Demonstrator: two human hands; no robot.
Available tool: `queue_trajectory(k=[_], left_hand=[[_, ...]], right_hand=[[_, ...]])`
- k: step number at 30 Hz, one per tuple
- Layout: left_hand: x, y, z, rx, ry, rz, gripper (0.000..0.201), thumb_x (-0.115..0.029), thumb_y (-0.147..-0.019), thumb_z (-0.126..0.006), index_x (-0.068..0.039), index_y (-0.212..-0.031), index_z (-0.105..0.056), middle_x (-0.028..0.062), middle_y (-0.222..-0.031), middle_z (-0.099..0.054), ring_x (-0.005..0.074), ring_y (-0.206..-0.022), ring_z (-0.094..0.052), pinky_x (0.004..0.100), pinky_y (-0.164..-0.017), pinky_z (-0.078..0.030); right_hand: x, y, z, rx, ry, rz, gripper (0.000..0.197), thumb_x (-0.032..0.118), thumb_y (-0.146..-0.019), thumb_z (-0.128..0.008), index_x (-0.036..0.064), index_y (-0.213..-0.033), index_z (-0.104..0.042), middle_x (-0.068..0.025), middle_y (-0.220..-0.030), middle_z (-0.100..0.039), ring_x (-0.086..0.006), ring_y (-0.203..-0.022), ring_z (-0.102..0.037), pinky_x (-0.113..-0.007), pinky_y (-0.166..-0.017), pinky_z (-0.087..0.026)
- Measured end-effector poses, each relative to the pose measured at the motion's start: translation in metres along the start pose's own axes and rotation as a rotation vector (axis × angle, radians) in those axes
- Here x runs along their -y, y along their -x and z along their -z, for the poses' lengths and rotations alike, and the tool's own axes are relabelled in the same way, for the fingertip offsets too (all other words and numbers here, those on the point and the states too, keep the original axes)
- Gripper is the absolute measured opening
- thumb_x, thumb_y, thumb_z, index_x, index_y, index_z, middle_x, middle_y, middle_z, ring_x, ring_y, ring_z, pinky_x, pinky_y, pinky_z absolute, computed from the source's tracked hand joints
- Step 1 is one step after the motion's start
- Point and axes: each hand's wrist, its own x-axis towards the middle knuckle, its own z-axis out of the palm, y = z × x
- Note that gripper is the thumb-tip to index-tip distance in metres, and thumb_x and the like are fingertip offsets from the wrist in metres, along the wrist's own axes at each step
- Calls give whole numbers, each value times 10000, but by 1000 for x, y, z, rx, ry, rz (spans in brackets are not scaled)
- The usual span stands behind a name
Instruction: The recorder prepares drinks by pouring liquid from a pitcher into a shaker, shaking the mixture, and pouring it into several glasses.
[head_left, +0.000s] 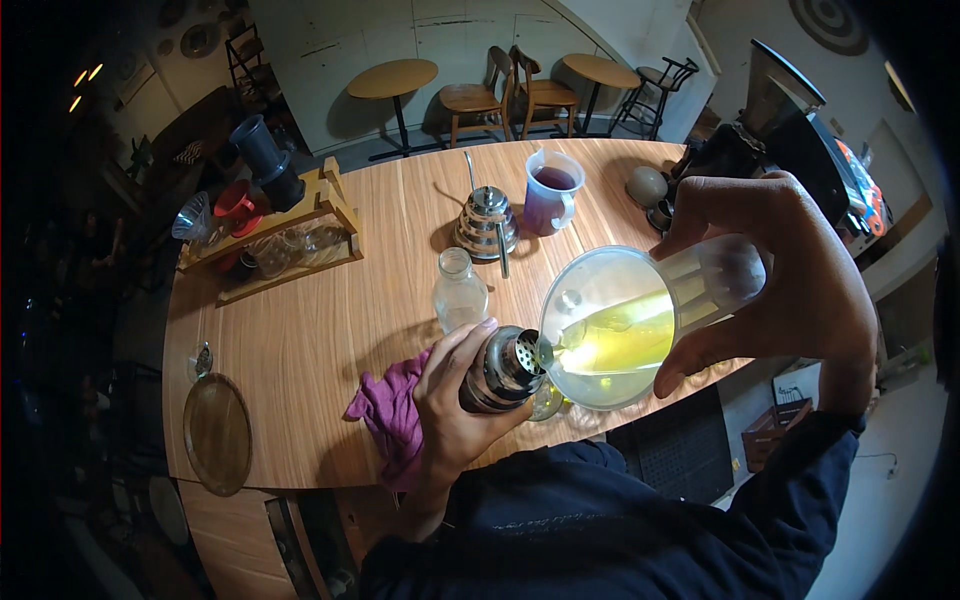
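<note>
My left hand (452, 400) is closed round a dark metallic cocktail shaker (490, 372), tilted to the right so its perforated strainer top shows. My right hand (800, 275) grips a translucent plastic pitcher (598, 272) holding yellow-green liquid. The pitcher is tipped left, its spout at the shaker's strainer top; whether liquid is flowing I cannot tell. Partly hidden under both, a small glass (547, 402) stands on the table. A clear glass bottle (461, 290) stands just beyond the shaker. Beside my left wrist lies a crumpled purple cloth (393, 412).
Farther back on the wooden table (330, 330) stand a steel gooseneck kettle (487, 222) and a jug of purple liquid (552, 195). A wooden rack (290, 270) carries drippers at the left, with a round wooden tray (217, 435) nearer. Dark equipment (780, 110) occupies the far right.
</note>
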Motion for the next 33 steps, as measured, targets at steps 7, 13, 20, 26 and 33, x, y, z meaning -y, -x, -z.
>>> queue_trajectory(k=[7, 13, 20, 26, 33], left_hand=[[2, 5, 2, -10, 4, 15, 786, -203, -576, -937, -38, -1282, -634, 173, -1203, -656, 339, -1079, -673, 424, -944, -553], [1, 4, 2, -27, -2, -17, 785, -191, -566, -936, -33, -1275, -638, 173, -1190, -663, 336, -1065, -678, 424, -937, -557], [4, 8, 2, 2, 0, -3, 863, -227, -557, -964, 1, -1306, -601, 207, -1228, -664, 355, -1129, -664, 441, -1005, -504], [4, 9, 2, 0, -6, -6, 861, -227, -554, -962, 2, -1304, -605, 204, -1232, -665, 350, -1131, -663, 436, -1005, -502], [4, 10, 2, -19, -5, 4, 840, -223, -547, -962, 7, -1280, -622, 202, -1226, -668, 352, -1134, -659, 432, -1008, -504]], right_hand=[[4, -1, 0, 11, 3, -18, 705, 396, -428, -1035, 28, -921, -692, -82, -871, -704, -196, -793, -724, -319, -790, -585], [12, -2, 5, 143, 3, -255, 709, 406, -417, -1037, 28, -910, -693, -76, -852, -705, -191, -785, -725, -315, -777, -587], [7, -3, 0, 88, -24, -147, 709, 407, -419, -1037, 30, -910, -692, -85, -870, -708, -211, -778, -730, -323, -786, -594], [8, -4, -1, 86, -20, -186, 708, 414, -410, -1036, 38, -901, -692, -91, -881, -709, -220, -794, -733, -334, -805, -596], [12, -7, -3, 63, -89, -191, 667, 335, -400, -1042, 31, -880, -692, -69, -836, -706, -197, -747, -711, -304, -741, -560]])
